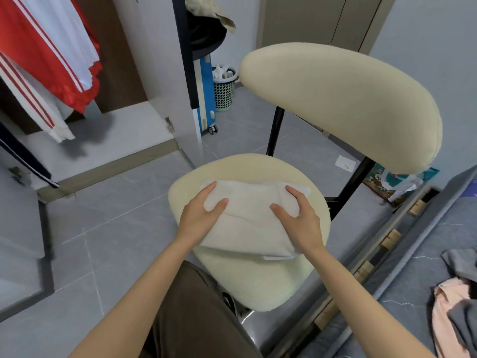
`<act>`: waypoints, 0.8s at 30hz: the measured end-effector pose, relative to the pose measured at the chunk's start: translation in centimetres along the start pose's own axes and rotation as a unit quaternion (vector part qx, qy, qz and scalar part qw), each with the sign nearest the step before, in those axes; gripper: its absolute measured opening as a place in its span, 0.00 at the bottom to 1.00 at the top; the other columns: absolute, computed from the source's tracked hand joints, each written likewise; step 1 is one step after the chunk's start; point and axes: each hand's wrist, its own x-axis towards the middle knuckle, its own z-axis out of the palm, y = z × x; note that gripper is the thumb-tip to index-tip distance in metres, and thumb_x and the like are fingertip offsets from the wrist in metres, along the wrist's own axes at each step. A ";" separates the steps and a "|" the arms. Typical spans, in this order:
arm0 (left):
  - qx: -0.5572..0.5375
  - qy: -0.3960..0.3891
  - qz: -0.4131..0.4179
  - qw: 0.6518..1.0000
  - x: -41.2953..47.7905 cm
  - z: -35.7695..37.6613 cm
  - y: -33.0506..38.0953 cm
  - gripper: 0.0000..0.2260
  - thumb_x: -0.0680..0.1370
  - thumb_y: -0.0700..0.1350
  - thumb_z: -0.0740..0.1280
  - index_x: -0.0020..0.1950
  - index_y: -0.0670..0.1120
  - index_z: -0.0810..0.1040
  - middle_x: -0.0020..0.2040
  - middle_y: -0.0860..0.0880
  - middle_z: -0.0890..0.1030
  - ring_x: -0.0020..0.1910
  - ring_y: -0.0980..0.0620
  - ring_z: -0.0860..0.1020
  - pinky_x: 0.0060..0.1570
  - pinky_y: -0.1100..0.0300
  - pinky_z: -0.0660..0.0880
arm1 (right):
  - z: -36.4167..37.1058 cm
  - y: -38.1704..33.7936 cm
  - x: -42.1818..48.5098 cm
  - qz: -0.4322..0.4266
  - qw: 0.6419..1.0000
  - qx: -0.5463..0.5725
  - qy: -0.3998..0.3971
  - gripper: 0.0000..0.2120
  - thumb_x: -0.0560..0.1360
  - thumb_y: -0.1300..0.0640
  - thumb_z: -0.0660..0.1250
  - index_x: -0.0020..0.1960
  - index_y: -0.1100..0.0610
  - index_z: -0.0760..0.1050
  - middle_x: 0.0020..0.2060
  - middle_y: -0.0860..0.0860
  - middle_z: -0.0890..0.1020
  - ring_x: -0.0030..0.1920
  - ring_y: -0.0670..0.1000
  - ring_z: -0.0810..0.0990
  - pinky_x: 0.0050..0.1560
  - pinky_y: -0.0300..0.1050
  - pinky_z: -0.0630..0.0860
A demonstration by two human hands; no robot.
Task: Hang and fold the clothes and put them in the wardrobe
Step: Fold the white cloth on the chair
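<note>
A folded white garment (pixel 249 218) lies on the cream seat of a chair (pixel 260 285) in the middle of the view. My left hand (pixel 200 218) grips its left edge, thumb on top and fingers curled round the side. My right hand (pixel 299 218) grips its right edge the same way. The open wardrobe (pixel 108 140) stands at the upper left. Red and white striped clothes (pixel 49 55) hang inside it above a pale bottom shelf.
The chair's cream backrest (pixel 343 104) rises behind the seat on black legs. A blue suitcase (pixel 206 99) and a mesh bin (pixel 224 89) stand beyond the wardrobe door. Pink and grey clothes (pixel 454 306) lie on the bed at the right.
</note>
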 end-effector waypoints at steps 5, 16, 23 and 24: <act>0.039 0.035 0.027 0.998 -2.6 -4.4 1.1 0.25 0.76 0.61 0.65 0.72 0.62 0.66 0.71 0.59 0.70 0.69 0.53 0.68 0.58 0.61 0.64 | 0.2 -3.7 -1.9 -0.073 0.997 0.007 -0.010 0.25 0.71 0.40 0.71 0.65 0.33 0.67 0.47 0.23 0.72 0.52 0.40 0.73 0.53 0.37 0.67; 0.006 0.176 0.036 0.984 -8.4 -12.8 0.4 0.24 0.79 0.56 0.64 0.74 0.61 0.63 0.73 0.60 0.67 0.70 0.53 0.67 0.60 0.62 0.63 | 4.9 -12.2 -6.1 -0.210 0.975 -0.008 -0.067 0.25 0.72 0.41 0.69 0.66 0.32 0.65 0.49 0.36 0.78 0.48 0.41 0.77 0.46 0.37 0.73; -0.020 0.219 -0.007 0.976 -7.4 -17.4 -3.3 0.24 0.79 0.54 0.65 0.74 0.58 0.64 0.73 0.60 0.66 0.70 0.59 0.65 0.61 0.67 0.59 | 11.7 -15.2 -5.3 -0.242 0.963 -0.047 -0.109 0.24 0.73 0.41 0.68 0.66 0.32 0.65 0.47 0.34 0.78 0.46 0.36 0.76 0.41 0.26 0.67; -0.019 0.223 -0.011 0.975 -6.8 -18.1 -4.0 0.24 0.79 0.54 0.65 0.74 0.57 0.64 0.72 0.60 0.67 0.70 0.59 0.65 0.61 0.67 0.59 | 12.9 -15.8 -4.8 -0.244 0.961 -0.055 -0.114 0.24 0.73 0.41 0.68 0.66 0.33 0.65 0.46 0.34 0.78 0.46 0.34 0.75 0.40 0.26 0.67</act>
